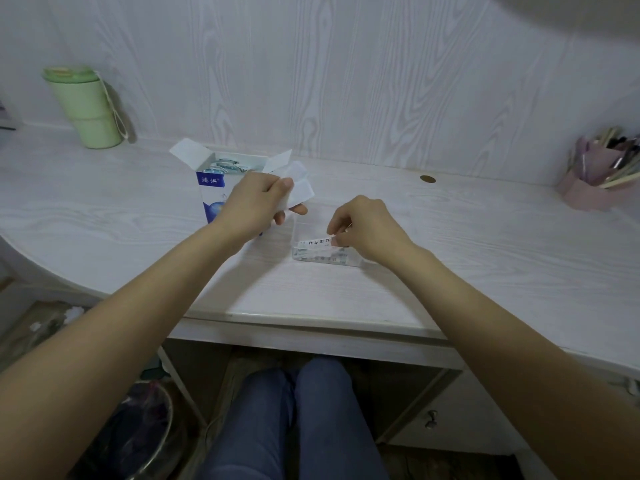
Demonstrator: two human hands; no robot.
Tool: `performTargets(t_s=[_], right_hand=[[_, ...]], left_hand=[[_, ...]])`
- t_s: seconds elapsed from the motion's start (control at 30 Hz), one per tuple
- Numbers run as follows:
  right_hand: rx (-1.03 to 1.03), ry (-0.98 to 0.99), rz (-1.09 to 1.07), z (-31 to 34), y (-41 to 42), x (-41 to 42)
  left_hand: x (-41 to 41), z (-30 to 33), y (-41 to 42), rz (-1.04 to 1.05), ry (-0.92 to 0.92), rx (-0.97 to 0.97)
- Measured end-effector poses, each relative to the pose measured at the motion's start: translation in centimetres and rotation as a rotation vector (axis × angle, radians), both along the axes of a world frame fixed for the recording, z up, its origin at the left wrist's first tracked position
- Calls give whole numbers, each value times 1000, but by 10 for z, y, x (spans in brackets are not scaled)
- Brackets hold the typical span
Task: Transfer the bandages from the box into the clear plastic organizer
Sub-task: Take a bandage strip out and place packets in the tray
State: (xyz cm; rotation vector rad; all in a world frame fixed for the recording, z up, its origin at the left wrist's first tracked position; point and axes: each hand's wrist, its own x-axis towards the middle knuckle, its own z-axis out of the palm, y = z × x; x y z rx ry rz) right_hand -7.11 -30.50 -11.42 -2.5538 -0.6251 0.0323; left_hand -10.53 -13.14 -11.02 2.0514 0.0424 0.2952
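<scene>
A blue and white bandage box (pixel 212 188) stands open on the desk, its flaps spread and wrapped bandages showing inside. My left hand (pixel 254 202) is in front of the box and grips a small stack of white wrapped bandages (pixel 299 183). The clear plastic organizer (pixel 325 254) lies on the desk to the right of the box, with bandages in its near end. My right hand (pixel 363 225) is over the organizer and pinches one wrapped bandage (pixel 313 242) at its right end, the strip lying along the organizer's top.
A green lidded cup (pixel 86 105) stands at the back left by the wall. A pink holder with pens and brushes (pixel 599 171) sits at the far right. A round cable hole (pixel 427 179) is behind the organizer. A bin (pixel 138 434) is under the desk.
</scene>
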Motion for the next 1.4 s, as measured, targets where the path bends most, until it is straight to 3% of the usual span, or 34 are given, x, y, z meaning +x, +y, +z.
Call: performTargets(t_s=[0.2,0.47,0.7,0.83,1.03,1.23,1.4], right_hand=[[-103,-41,7,-1,6,3],[-197,-101,5,1,10,1],[-171,-63,84,0,7,2],[-67,28,111,5,-1,4],[323,99,57,19,-15,0],[448,46,104,19,-11,-2],[496,15,24,16,-20,2]], left_hand=[[1,-2,-2,-59,13,58],[1,-5,-9,-109,65,306],[3,-6,-11,-110,77,316],[2,-8,-9,-110,50,276],[-2,-4,-7,-153,-42,274],[-4,2,-17,-344,73,199],[-2,6,-9,-307,86,102]])
